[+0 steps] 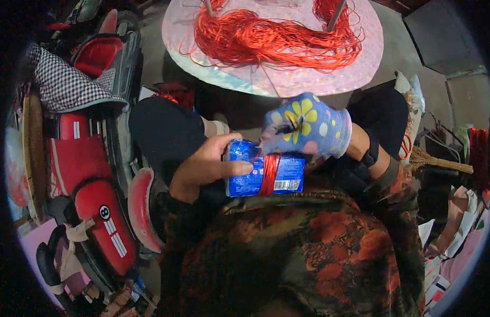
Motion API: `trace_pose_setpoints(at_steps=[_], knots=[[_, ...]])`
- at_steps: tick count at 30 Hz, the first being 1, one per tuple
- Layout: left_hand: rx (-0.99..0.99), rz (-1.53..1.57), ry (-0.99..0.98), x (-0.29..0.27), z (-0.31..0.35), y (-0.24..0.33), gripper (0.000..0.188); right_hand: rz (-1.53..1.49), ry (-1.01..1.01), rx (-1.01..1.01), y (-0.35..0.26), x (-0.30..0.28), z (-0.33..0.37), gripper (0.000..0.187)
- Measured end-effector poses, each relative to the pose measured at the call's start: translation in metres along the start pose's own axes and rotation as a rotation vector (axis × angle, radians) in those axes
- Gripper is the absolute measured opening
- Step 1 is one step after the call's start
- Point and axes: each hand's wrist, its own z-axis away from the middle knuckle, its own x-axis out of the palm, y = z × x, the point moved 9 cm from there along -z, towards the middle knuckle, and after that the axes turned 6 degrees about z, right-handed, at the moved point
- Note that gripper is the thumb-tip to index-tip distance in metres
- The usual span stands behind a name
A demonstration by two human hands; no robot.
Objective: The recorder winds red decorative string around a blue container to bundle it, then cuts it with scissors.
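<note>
My left hand (205, 165) is bare and grips a blue plastic-wrapped packet (242, 182) by its left end, thumb across the front. Several turns of red cord (270, 177) wrap around the packet's middle. My right hand (307, 126) wears a blue glove with yellow flowers and pale dots. Its fingers are closed just above the packet's top edge, on a thin red cord, and are partly blurred. A big loose skein of red cord (276, 45) lies on the table beyond, and one thin strand runs from it toward the right hand.
The round pink table (229, 79) has upright posts (336, 16) inside the skein. At left stand a red and black vehicle seat (105, 224) and a checkered cloth (70, 79). To the right are a straw broom (440, 161) and orange-handled scissors (407, 145).
</note>
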Motion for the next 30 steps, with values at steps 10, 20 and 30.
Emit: trace_pose_setpoints(at_steps=[10, 20, 30], knots=[[0.693, 0.706, -0.064, -0.004, 0.073, 0.055, 0.041, -0.223, 0.104, 0.063, 0.06, 0.005, 0.03, 0.02], [0.424, -0.456, 0.504, -0.005, 0.025, 0.064, 0.04, 0.516, 0.015, -0.175, -0.047, -0.01, 0.031, 0.022], [0.566, 0.953, -0.195, -0.007, 0.073, 0.047, 0.042, 0.005, 0.248, 0.282, 0.08, -0.049, 0.047, 0.028]])
